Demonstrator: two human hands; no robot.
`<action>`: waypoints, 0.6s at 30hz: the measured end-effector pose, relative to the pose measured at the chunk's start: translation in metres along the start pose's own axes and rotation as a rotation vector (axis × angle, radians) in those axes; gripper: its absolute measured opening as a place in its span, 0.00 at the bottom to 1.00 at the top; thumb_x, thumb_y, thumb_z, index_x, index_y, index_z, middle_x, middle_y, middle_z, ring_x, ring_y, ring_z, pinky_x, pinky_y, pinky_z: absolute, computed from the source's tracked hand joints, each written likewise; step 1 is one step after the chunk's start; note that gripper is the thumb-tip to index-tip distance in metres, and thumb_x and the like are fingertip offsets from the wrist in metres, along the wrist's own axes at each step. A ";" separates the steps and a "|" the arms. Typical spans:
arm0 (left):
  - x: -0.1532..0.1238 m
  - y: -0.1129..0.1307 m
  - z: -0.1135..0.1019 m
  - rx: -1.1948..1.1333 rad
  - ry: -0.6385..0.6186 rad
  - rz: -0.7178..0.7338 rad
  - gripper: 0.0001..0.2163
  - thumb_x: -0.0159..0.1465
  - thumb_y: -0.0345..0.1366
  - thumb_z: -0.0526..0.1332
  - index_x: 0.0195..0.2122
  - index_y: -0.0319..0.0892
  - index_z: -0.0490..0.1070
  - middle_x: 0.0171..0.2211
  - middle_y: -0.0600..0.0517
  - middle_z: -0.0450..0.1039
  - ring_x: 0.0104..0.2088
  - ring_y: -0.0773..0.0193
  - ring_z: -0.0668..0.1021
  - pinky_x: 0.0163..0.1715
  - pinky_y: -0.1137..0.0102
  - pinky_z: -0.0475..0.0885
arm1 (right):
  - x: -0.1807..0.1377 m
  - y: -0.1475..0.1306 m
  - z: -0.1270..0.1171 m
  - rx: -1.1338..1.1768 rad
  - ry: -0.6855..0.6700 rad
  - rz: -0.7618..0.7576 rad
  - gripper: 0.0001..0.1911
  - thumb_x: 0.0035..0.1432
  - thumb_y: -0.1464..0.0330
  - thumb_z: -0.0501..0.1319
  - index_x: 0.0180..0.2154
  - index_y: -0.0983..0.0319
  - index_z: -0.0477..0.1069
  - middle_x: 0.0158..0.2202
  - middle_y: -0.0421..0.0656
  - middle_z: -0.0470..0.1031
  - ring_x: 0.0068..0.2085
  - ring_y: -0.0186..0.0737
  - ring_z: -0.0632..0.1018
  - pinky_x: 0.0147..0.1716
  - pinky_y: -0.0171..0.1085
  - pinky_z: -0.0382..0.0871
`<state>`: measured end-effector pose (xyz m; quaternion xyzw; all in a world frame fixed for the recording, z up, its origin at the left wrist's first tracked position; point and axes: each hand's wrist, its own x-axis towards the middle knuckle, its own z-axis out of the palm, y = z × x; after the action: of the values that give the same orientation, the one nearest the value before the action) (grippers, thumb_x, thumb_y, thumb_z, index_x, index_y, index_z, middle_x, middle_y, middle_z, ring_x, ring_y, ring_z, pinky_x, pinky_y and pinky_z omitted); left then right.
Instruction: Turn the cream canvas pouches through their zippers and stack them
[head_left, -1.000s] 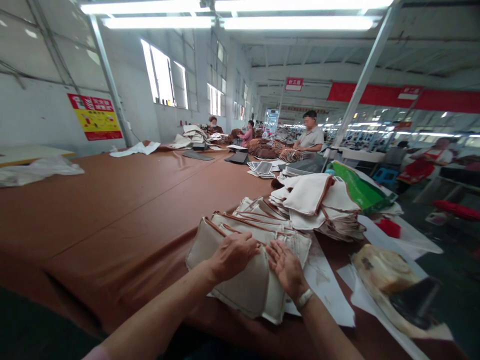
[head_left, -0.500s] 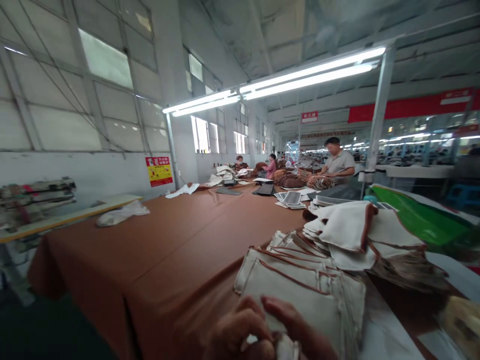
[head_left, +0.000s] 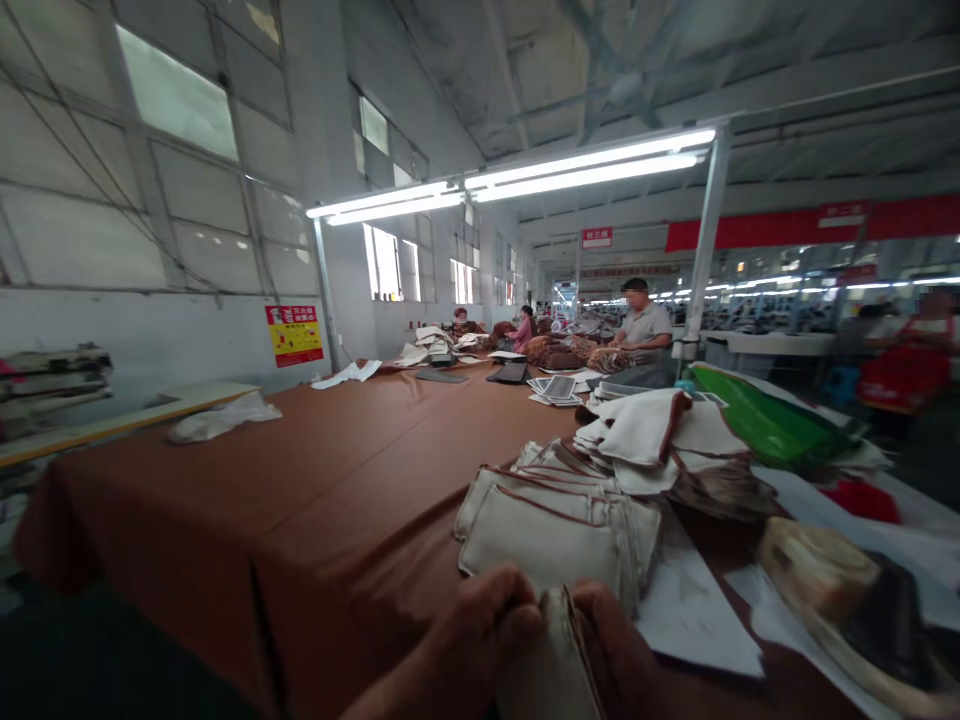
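At the bottom edge, my left hand [head_left: 469,640] and my right hand [head_left: 619,650] close from both sides on a small bundle of cream fabric pieces [head_left: 551,655] held upright between them. Just beyond lies a flat stack of cream pieces with brown trim [head_left: 551,525] on the brown table [head_left: 300,470]. Only the fingers and knuckles show; both wrists are cut off by the frame.
A taller heap of cream pieces [head_left: 652,435] sits further right, with white paper sheets [head_left: 690,610] and a green bag [head_left: 765,425]. A round pale object [head_left: 814,570] lies at right. Several people [head_left: 645,325] work at the far end. A white cloth [head_left: 221,418] lies left.
The view has tilted up from the table toward the hall. My hands went from lying flat on the stack to gripping a bundle lifted off it, near the bottom edge.
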<state>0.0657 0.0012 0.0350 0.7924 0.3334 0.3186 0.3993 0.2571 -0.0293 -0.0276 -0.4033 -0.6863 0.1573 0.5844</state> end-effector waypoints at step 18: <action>-0.068 0.057 0.012 -0.256 -0.451 -0.093 0.18 0.61 0.50 0.64 0.35 0.37 0.73 0.30 0.54 0.67 0.31 0.66 0.67 0.32 0.74 0.63 | -0.069 -0.092 -0.040 -0.281 -0.277 -0.141 0.05 0.62 0.74 0.55 0.37 0.58 0.63 0.31 0.41 0.72 0.30 0.38 0.74 0.30 0.36 0.66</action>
<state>0.0515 -0.0830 0.0618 0.7704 0.2288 0.1547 0.5747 0.2590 -0.1480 0.0001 -0.4064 -0.8019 0.0727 0.4318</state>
